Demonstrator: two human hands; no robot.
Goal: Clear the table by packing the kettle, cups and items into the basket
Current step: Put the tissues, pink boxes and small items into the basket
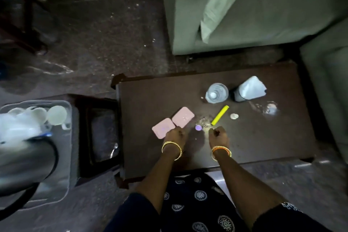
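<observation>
Both hands are down on the worktop (263,137), fists curled. The left hand (176,134) sits at the near corner of the pink pads (173,124), its fingers bent over that edge; whether its grip has actually closed on a pad I cannot tell. The right hand (218,134) is balled just below the near end of the yellow stick (220,115); it looks bunched as if pinching something small, perhaps the keys (204,121), but that too is unclear.

The stick's long axis runs from the right hand's knuckles up and away to the right, so that hand is plainly the nearer one for it. The pads lie side by side, slanting up-right from the left hand. Farther back stand a bottle (216,93) and a white jug (249,89), well apart from both hands. The basket (72,137) waits on the floor to the left, already holding the kettle (24,162) and cups (56,115), so anything lifted must travel leftward off the worktop's edge.
</observation>
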